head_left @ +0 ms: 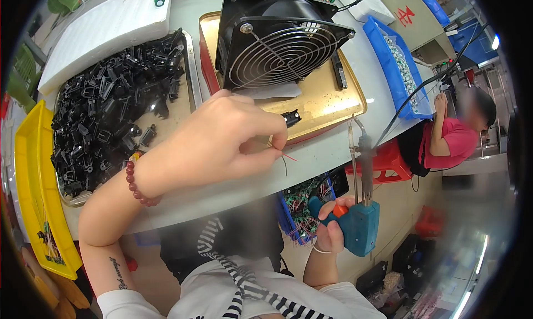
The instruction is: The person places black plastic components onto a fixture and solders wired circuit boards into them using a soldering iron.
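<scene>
My left hand (225, 133) is in front of the fan, its thumb and forefinger pinched on thin wires (287, 158), with a red and a dark end sticking out to the right. Just past its knuckles, a small black plastic part (291, 117) shows at the front of the gold tray (327, 105). Lower right, my right hand (331, 233) is wrapped round a teal soldering gun (362, 230) with an orange trigger. The gun points upward, and its tip and thin feed tube end close to the tray's front right corner.
A black fan (283, 47) with a wire guard stands on the gold tray. Many black plastic parts (111, 108) fill a metal tray at left, beside a yellow bin (33, 152). Blue bins (388, 64) hold small parts and wired boards. At right sits a person in pink (458, 136).
</scene>
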`<state>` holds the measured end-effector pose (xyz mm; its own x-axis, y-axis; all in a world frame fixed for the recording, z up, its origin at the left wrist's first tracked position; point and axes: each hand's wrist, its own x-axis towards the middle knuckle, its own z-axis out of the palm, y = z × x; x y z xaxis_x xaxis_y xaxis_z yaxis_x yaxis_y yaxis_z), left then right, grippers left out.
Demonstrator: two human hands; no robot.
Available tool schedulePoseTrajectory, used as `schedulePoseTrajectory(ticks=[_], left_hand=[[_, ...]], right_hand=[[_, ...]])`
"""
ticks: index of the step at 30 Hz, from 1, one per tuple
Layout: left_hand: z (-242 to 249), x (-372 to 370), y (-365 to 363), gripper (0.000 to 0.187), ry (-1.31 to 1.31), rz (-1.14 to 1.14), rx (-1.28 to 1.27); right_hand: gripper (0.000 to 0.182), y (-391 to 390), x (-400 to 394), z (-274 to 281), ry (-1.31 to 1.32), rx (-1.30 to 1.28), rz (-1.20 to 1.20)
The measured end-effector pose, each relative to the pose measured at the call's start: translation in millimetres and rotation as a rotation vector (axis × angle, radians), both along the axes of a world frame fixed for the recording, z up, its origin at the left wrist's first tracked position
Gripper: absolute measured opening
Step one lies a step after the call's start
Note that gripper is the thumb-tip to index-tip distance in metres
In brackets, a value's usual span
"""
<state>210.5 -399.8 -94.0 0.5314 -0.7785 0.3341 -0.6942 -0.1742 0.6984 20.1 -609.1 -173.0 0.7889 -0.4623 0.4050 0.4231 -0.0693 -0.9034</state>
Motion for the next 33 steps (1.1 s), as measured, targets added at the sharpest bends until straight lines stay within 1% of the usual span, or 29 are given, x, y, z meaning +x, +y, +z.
schedulePoseTrajectory(ticks=[3, 6, 9, 10, 12, 15, 19, 21, 24, 28, 33], left_hand=[[-3, 0, -1, 0.006, -0.035, 0.042, -0.023], [-5, -3, -3, 0.007, 0.073, 0.088, -0.056], [0, -5, -3, 0.008, 0.144, 0.159, -0.024], [-1, -7, -4, 0.008, 0.128, 0.179, -0.049], [-2, -8, -7, 0.008, 0.086, 0.222, -0.1], [-8, -9, -14, 0.007, -0.21, 0.325, -0.1], [-16, -6, -18, 0.005, -0.313, 0.377, -0.138], [-18, -6, -18, 0.006, -0.357, 0.384, -0.137], [-19, -4, -20, 0.007, -0.475, 0.431, -0.095], [-20, -4, -20, 0.008, -0.533, 0.442, -0.052], [-21, -3, -22, 0.009, -0.623, 0.449, -0.041]], right_hand=[[0.051, -3, -3, -2, 0.015, 0.015, 0.035], [0.052, -4, -4, -5, 0.017, 0.0, 0.033], [0.052, -5, -3, -6, 0.011, -0.004, 0.034], [0.053, -4, -3, -6, 0.01, 0.001, 0.039], [0.053, -4, -2, -3, 0.013, 0.016, 0.056], [0.054, -1, 0, 2, 0.05, 0.032, 0.035], [0.053, 0, -2, 2, 0.165, 0.05, 0.018], [0.052, 2, 0, 0, 0.171, 0.038, 0.007], [0.051, 2, 3, 4, 0.229, 0.052, 0.005], [0.046, 7, 2, 12, 0.297, 0.06, -0.033], [0.049, 5, 0, 10, 0.328, 0.05, -0.049]])
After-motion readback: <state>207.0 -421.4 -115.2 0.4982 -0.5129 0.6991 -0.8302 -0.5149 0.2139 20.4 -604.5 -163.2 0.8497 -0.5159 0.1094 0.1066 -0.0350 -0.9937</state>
